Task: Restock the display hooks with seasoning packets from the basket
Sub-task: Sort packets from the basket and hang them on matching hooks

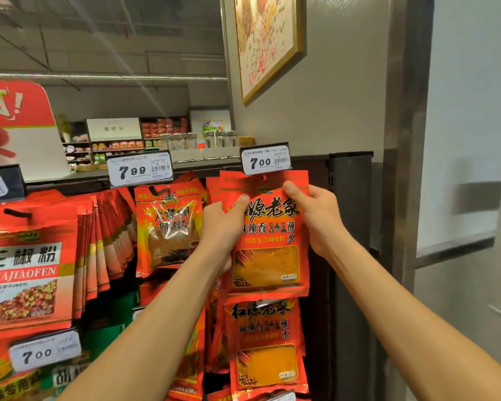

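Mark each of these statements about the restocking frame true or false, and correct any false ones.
1. Both hands hold the same red packet. True: the left hand and the right hand each have a grip on its upper corners.
2. The price tag above that packet reads 7.99. False: it reads 7.00.
3. A similar packet hangs directly below the held one. True.
4. The Huajiaofen packets hang at the far right. False: they hang at the far left.
5. The basket is in view. False: none shows.
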Demonstrator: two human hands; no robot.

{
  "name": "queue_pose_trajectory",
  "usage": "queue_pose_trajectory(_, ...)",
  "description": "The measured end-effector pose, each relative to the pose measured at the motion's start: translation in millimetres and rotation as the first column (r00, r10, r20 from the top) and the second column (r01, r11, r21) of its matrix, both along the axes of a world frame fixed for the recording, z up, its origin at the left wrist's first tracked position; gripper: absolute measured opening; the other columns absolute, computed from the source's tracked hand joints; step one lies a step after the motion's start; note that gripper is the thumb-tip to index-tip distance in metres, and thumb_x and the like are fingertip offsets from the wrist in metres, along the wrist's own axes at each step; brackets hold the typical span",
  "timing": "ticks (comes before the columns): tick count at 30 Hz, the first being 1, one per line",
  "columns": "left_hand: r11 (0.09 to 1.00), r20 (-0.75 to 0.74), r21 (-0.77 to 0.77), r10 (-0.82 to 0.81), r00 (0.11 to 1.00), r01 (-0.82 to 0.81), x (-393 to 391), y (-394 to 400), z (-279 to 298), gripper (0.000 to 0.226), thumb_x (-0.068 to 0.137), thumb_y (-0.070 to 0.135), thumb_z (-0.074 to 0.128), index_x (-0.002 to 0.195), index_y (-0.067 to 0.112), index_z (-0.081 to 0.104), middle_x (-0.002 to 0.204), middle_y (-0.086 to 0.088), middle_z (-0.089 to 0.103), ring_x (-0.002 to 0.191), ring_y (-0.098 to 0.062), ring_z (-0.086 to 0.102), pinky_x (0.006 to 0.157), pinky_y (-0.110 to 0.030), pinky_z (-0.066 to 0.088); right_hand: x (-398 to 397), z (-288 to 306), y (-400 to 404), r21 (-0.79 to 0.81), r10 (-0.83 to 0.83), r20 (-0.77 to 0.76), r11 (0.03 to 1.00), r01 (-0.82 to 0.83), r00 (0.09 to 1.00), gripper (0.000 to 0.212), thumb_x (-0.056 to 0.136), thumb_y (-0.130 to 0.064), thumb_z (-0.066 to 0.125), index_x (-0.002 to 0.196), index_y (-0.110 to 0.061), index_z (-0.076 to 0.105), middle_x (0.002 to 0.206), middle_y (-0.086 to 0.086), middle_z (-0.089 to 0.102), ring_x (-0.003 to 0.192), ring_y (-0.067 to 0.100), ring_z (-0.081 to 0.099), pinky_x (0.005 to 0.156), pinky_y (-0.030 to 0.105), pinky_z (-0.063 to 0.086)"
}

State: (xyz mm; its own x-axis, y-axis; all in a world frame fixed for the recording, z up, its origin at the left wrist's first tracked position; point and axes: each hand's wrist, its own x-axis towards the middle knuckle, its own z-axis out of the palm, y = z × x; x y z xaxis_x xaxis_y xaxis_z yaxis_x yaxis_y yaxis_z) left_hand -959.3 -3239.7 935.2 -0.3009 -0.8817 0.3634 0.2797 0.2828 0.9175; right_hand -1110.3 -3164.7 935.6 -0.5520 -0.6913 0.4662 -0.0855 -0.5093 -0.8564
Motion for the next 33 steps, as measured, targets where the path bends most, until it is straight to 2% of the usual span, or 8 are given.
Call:
queue_pose_trajectory(7, 0.998, -0.004, 0.009, 0.059, 0.998, -0.059, 1, -12, 12, 0.021, 0.09, 0.037, 0.073, 0.081, 0.017, 0.074, 0.079, -0.007, 0.078, 0.076, -0.03, 0.076, 0.067, -0.049, 0.063, 11, 9, -17, 0.061, -0.153, -0.033, 0.986, 0.155, 0.988, 0.026, 0.09, -0.028, 0.075, 0.091, -0.003, 0.07, 0.084, 0.01, 0.078, 0.077, 0.027, 0.077, 0.077, 0.058, 0.061)
queue_pose_trajectory(12, 0.993, 0.047, 0.042, 0.105, 0.993, -0.107, -1, -15, 8, 0.023, 0.089, 0.036, 0.074, 0.077, 0.017, 0.074, 0.084, -0.013, 0.078, 0.071, -0.03, 0.074, 0.067, -0.059, 0.061, 7, 5, -18, 0.08, -0.219, -0.076, 0.971, 0.225, 0.973, 0.032, 0.087, -0.037, 0.078, 0.083, -0.005, 0.071, 0.078, 0.006, 0.077, 0.073, 0.023, 0.077, 0.076, 0.056, 0.062)
queue_pose_trajectory(15, 0.99, 0.069, 0.059, 0.124, 0.99, -0.128, -1, -16, 6, 0.028, 0.088, 0.039, 0.075, 0.088, 0.011, 0.075, 0.094, -0.021, 0.076, 0.086, -0.042, 0.074, 0.072, -0.065, 0.059, 3, 3, -24, 0.117, -0.214, -0.079, 0.968, 0.222, 0.974, 0.032, 0.087, -0.037, 0.078, 0.084, -0.006, 0.07, 0.08, 0.008, 0.077, 0.074, 0.025, 0.077, 0.076, 0.056, 0.062)
queue_pose_trajectory(17, 0.989, 0.077, 0.065, 0.13, 0.989, -0.135, -2, -19, 8, 0.029, 0.089, 0.038, 0.074, 0.093, 0.01, 0.074, 0.097, -0.022, 0.076, 0.091, -0.043, 0.073, 0.076, -0.064, 0.059, 2, 3, -29, 0.165, -0.191, -0.086, 0.965, 0.203, 0.978, 0.033, 0.089, -0.036, 0.076, 0.092, -0.003, 0.071, 0.084, 0.01, 0.078, 0.078, 0.029, 0.077, 0.076, 0.054, 0.062)
queue_pose_trajectory(22, 0.995, 0.084, 0.061, 0.075, 0.994, -0.081, 0, -30, -3, 0.021, 0.088, 0.032, 0.073, 0.087, 0.011, 0.074, 0.094, -0.02, 0.076, 0.088, -0.045, 0.072, 0.079, -0.061, 0.059, -8, -12, -35, 0.159, 0.037, -0.026, 0.987, -0.032, 0.999, 0.016, 0.088, -0.023, 0.075, 0.099, -0.012, 0.072, 0.087, 0.007, 0.079, 0.079, 0.026, 0.078, 0.068, 0.038, 0.061)
queue_pose_trajectory(26, 0.983, 0.137, -0.006, 0.181, 0.974, -0.182, -6, -56, -10, 0.027, 0.088, 0.03, 0.071, 0.09, 0.004, 0.072, 0.095, -0.023, 0.075, 0.09, -0.045, 0.072, 0.081, -0.062, 0.058, -13, -7, -72, 0.224, -0.119, -0.092, 0.965, 0.137, 0.989, 0.006, 0.086, -0.025, 0.078, 0.088, -0.019, 0.076, 0.085, 0.001, 0.079, 0.08, 0.023, 0.077, 0.082, 0.047, 0.062)
queue_pose_trajectory(29, 0.957, 0.214, -0.031, 0.288, 0.933, -0.288, -21, -84, 0, 0.021, 0.089, 0.029, 0.07, 0.076, 0.013, 0.07, 0.086, -0.012, 0.077, 0.079, -0.034, 0.072, 0.078, -0.047, 0.059, -17, 1, -105, 0.268, -0.249, -0.22, 0.914, 0.304, 0.943, 0.013, 0.084, -0.034, 0.078, 0.078, -0.023, 0.074, 0.085, -0.001, 0.077, 0.084, 0.022, 0.074, 0.084, 0.047, 0.06)
queue_pose_trajectory(33, 0.923, 0.324, -0.064, 0.379, 0.867, -0.38, -37, -120, 5, 0.011, 0.092, 0.021, 0.065, 0.086, 0.011, 0.068, 0.082, -0.003, 0.068, 0.084, -0.03, 0.067, 0.08, -0.039, 0.056, -27, 5, -142, 0.296, -0.308, -0.317, 0.866, 0.402, 0.897, 0.018, 0.085, -0.039, 0.07, 0.085, -0.022, 0.076, 0.092, -0.003, 0.075, 0.092, 0.024, 0.069, 0.079, 0.035, 0.051)
